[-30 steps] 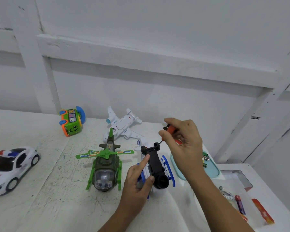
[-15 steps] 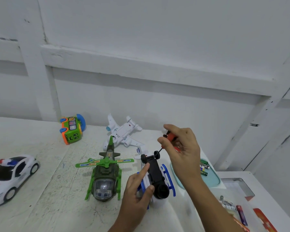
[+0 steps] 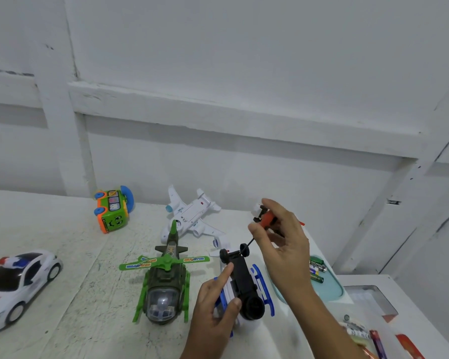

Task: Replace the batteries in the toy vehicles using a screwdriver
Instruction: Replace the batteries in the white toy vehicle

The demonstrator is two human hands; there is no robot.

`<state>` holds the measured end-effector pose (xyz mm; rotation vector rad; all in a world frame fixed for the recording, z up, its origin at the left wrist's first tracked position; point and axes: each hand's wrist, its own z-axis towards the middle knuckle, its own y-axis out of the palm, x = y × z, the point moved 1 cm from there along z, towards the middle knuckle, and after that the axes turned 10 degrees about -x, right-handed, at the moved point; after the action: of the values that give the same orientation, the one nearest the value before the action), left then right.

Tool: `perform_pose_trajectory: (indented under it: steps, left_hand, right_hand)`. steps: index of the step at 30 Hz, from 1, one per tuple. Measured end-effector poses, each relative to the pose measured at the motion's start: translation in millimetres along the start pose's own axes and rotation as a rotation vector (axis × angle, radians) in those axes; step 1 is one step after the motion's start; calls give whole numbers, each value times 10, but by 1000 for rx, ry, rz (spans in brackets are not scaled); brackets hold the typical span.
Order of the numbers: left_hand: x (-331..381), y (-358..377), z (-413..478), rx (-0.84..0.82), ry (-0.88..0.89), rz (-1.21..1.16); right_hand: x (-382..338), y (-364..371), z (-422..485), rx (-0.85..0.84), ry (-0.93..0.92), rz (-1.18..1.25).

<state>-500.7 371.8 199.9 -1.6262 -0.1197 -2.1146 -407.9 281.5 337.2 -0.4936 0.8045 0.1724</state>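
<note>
Noted: the upturned white-and-blue plastic toy helicopter (image 3: 244, 278) lies black underside up on the white table (image 3: 75, 294). My left hand (image 3: 213, 307) clamps its body between thumb and forefinger. My right hand (image 3: 285, 244) pinches the small orange-handled screwdriver (image 3: 267, 219), tip near the rear axle. I judge the toy light, rigid, slick and brittle; hold the flanks, not the skids.

We find the green plastic toy helicopter (image 3: 166, 281) glossy, the white painted tabletop (image 3: 88, 320) rough and scuffed, the white plastic airplane (image 3: 189, 215) smooth.
</note>
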Motion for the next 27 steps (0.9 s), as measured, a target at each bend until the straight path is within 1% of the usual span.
perform_pose_trajectory:
  steps: [3,5,9,13,18,21,27]
  left_hand:
    - [-15,-3,-1,-1,4,2]
    - [-19,-1,0,-1,6,3]
    - [-11,-6,5,2,14,15]
    - [-11,-6,4,-6,17,15]
    - [-19,-5,12,-14,14,30]
    - [-32,-12,13,-16,16,54]
    - [-49,-8,12,-5,6,89]
  right_hand:
    - [12,10,-21,-37,-3,38]
    - [14,11,-28,-48,-10,19]
    - [-22,22,-30,-28,-8,-54]
    - [-28,44,-45,-12,-2,-51]
    - [3,60,-74,-46,28,1]
    - [24,59,-82,-62,46,-20]
    - [54,70,-69,-41,79,-51]
